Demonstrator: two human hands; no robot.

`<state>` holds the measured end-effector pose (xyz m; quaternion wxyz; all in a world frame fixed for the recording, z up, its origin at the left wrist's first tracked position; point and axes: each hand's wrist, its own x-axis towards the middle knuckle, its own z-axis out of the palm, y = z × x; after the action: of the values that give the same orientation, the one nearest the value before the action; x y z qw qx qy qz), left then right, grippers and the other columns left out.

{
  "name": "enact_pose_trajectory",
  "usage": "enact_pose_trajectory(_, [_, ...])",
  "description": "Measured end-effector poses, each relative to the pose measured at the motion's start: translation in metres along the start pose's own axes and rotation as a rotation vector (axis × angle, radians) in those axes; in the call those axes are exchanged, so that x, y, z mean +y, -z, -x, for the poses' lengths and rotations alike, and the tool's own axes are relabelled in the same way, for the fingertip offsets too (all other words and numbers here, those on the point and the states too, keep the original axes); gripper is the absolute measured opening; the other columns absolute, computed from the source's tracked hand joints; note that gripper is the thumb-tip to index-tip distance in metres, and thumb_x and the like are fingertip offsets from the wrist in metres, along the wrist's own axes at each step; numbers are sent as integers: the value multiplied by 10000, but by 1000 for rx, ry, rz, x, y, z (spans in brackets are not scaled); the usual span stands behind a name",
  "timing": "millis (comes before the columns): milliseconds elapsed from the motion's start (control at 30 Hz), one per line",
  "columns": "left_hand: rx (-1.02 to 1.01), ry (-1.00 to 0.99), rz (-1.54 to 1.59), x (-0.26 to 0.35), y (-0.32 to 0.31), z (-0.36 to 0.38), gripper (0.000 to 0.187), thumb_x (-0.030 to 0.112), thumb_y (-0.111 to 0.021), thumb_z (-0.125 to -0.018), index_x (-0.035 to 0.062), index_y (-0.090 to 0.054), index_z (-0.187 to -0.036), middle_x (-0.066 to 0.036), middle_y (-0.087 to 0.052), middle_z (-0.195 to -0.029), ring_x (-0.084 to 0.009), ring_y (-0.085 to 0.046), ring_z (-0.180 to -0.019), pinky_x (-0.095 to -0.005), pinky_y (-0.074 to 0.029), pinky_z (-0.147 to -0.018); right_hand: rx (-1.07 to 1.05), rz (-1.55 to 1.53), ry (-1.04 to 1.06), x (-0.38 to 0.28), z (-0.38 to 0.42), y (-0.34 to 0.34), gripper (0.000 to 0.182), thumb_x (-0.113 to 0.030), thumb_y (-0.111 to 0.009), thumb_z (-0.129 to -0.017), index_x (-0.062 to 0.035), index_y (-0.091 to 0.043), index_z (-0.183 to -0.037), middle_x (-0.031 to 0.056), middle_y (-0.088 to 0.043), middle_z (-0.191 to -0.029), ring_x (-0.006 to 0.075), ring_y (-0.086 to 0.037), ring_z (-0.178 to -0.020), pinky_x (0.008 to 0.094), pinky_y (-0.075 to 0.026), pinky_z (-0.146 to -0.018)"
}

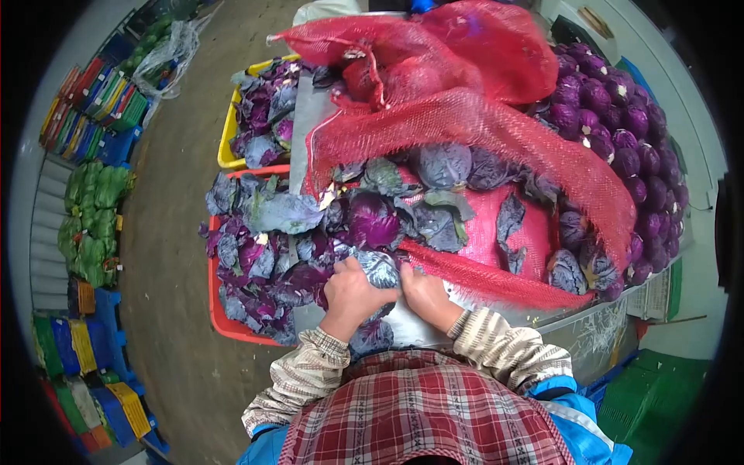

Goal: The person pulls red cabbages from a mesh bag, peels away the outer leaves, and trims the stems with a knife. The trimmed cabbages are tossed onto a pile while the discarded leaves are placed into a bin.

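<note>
A red cabbage (377,268) with bluish, veined outer leaves sits between my hands at the near edge of the metal table (418,322). My left hand (354,296) grips it from the left and front, thumb stretched across. My right hand (428,297) is closed against its right side; the fingertips are partly hidden. Just beyond lies a glossy purple cabbage (372,222), stripped of outer leaves. Loose leaves (283,212) heap to the left. A red mesh sack (480,128) lies open across the table, with several untrimmed cabbages (443,165) in and around it.
Left of the table stand a red crate (219,310) and a yellow crate (227,139), both heaped with leaves. Trimmed purple cabbages (612,116) are piled high at the right. Stacked coloured crates (85,345) line the far left, and green crates (643,399) stand at lower right.
</note>
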<state>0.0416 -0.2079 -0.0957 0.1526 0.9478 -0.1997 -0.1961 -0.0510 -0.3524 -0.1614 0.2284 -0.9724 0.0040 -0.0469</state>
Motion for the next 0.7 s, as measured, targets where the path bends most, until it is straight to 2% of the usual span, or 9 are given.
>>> enact_pose_trajectory(67, [-8,93,-7,1,0,-14,858,571,-823,-479,-67,-522,-968,-210,-595,-915,-345,-634,-836,-391,-534,-718,-85,-3,-30,2,-19,5,170,-96,-551,-813,-1,-449,-912,189,-630,-677,338,-636,-544,436,-484,-441])
enact_pose_trajectory(200, [62,-16,-87,6,-5,0,831,521,-822,-485,-55,-522,-1003,-213,-586,-941,-347,-627,-843,-399,-531,-716,-282,4,-77,5,-32,-3,216,-121,-531,-852,34,-472,-990,220,-647,-718,366,-664,-652,468,-516,-539])
enact_pose_trajectory(233, [117,-59,-73,0,-9,7,823,495,-826,-489,-48,-508,-1019,-220,-565,-955,-348,-622,-836,-412,-529,-704,-349,-58,-145,5,-31,-6,341,-99,-505,-855,77,-457,-1143,256,-639,-759,394,-657,-702,496,-513,-605])
enact_pose_trajectory(400, [270,-160,496,-82,-25,54,926,374,-884,-499,-28,-443,-1207,-191,-547,-1081,-347,-596,-959,-424,-504,-817,-161,-454,-91,17,-1,-25,606,-106,-449,-857,28,-241,-1410,317,-605,-805,459,-614,-758,514,-481,-728])
enact_pose_trajectory(467, [242,-102,471,-105,-27,66,945,317,-894,-506,-21,-431,-1256,-198,-541,-1147,-333,-581,-1031,-416,-479,-882,-349,-403,-227,3,-6,-11,597,-119,-459,-863,44,-252,-1398,316,-602,-801,465,-609,-772,519,-476,-728])
enact_pose_trajectory(533, [259,-154,486,-113,-20,78,943,300,-894,-509,-12,-437,-1272,-201,-551,-1157,-339,-576,-1057,-408,-461,-919,-219,-379,-103,-10,-27,-28,412,-186,-496,-888,58,-425,-1213,297,-585,-733,470,-594,-706,514,-476,-675])
enact_pose_trajectory(600, [245,-120,517,-120,-19,86,941,283,-890,-516,-12,-441,-1289,-212,-559,-1174,-336,-572,-1077,-404,-458,-927,-27,-418,94,-45,-72,-12,286,-204,-501,-901,46,-487,-1040,282,-593,-751,462,-594,-730,508,-477,-678])
enact_pose_trajectory(667, [246,-150,506,-127,-22,89,928,273,-887,-522,-8,-447,-1290,-211,-569,-1175,-338,-575,-1076,-403,-461,-923,151,-487,112,-72,-114,-2,236,-203,-493,-912,31,-492,-944,262,-606,-782,446,-601,-760,507,-477,-670])
enact_pose_trajectory(700, [201,-113,570,-128,-22,91,931,272,-884,-523,-3,-446,-1298,-209,-547,-1216,-350,-539,-1131,-410,-438,-956,101,-251,125,-77,-126,-1,233,-214,-496,-920,19,-502,-931,245,-618,-816,436,-605,-769,513,-475,-663])
